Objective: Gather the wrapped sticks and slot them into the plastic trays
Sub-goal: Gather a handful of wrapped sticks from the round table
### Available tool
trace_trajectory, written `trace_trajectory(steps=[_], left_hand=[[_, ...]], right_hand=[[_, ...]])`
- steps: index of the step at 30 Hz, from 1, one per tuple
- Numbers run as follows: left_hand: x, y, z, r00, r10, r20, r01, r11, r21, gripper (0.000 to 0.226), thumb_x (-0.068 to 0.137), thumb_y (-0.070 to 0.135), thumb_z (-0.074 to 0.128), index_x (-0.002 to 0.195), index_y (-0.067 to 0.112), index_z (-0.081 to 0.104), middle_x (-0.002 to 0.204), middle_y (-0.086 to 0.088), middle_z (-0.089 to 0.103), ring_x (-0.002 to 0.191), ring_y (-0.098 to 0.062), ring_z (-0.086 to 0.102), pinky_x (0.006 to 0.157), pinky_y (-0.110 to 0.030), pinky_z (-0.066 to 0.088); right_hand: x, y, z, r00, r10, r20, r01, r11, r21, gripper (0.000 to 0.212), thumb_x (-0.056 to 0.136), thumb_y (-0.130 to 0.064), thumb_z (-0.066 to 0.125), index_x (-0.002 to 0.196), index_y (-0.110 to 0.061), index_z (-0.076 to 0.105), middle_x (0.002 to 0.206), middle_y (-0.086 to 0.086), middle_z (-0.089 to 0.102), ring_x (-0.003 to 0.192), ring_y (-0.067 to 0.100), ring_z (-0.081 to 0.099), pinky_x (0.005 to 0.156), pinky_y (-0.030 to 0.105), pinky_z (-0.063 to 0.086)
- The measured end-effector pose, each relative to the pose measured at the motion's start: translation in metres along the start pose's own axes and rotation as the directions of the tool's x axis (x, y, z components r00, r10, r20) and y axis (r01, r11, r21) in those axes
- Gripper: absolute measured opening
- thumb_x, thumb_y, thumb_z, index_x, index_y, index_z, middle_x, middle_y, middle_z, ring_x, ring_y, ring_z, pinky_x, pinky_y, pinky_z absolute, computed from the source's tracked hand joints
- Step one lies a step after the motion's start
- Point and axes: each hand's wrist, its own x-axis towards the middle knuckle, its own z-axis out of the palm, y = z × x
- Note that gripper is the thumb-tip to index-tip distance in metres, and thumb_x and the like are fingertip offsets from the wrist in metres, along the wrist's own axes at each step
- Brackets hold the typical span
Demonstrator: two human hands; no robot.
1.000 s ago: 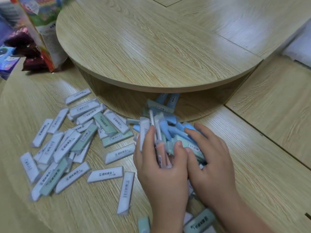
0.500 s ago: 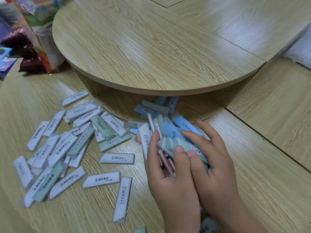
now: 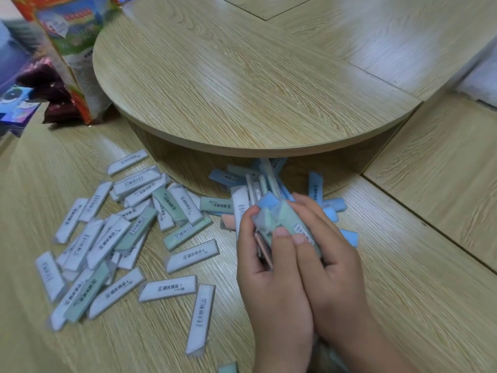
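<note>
Two hands clasp one bundle of wrapped sticks (image 3: 282,215) (blue, pale green, white, one pink) between them. The left hand (image 3: 269,275) curls round its left side and the right hand (image 3: 333,267) wraps the other, thumbs touching. The bundle is just before the round raised board (image 3: 242,84). Many loose sticks (image 3: 169,288) lie scattered on the wooden table (image 3: 403,265) to the left, some blue ones beneath the board's edge. A colourful bag (image 3: 72,49) stands far left.

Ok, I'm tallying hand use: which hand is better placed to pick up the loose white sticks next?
Probably left. The left hand sits beside the loose white sticks; the right hand is beyond it, and both grip the bundle.
</note>
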Motion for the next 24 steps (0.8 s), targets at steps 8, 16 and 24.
trace_trajectory(steps=[8, 16, 24], left_hand=[[-0.006, 0.010, 0.009, 0.998, 0.045, 0.038, -0.045, 0.999, 0.004, 0.034, 0.087, 0.035, 0.058, 0.112, 0.058, 0.063, 0.119, 0.015, 0.072, 0.110, -0.007, 0.069, 0.087, -0.020, 0.056], [-0.019, 0.016, 0.025, 0.998, 0.041, 0.036, -0.041, 0.999, -0.016, 0.035, 0.101, 0.019, 0.055, 0.114, 0.051, 0.064, 0.117, 0.009, 0.074, 0.108, -0.012, 0.071, 0.089, -0.028, 0.058], [-0.054, 0.017, 0.040, 0.999, 0.031, -0.030, -0.031, 0.999, -0.009, 0.043, 0.102, 0.015, 0.053, 0.105, 0.055, 0.067, 0.115, 0.010, 0.074, 0.106, -0.011, 0.071, 0.084, -0.024, 0.059]], right_hand=[[0.006, -0.012, -0.007, 1.000, -0.001, 0.000, 0.001, 0.996, 0.091, 0.037, 0.095, -0.032, 0.043, 0.122, -0.028, 0.068, 0.137, -0.014, 0.054, 0.133, 0.018, 0.050, 0.098, 0.033, 0.050], [0.005, -0.019, -0.022, 0.999, 0.049, -0.018, -0.046, 0.989, 0.138, 0.039, 0.093, -0.036, 0.043, 0.121, -0.024, 0.069, 0.140, -0.009, 0.053, 0.129, 0.013, 0.053, 0.095, 0.032, 0.051], [-0.016, -0.019, -0.052, 0.997, 0.066, -0.034, -0.059, 0.983, 0.174, 0.041, 0.091, -0.038, 0.047, 0.124, -0.028, 0.068, 0.141, -0.016, 0.054, 0.130, 0.002, 0.051, 0.098, 0.031, 0.051]])
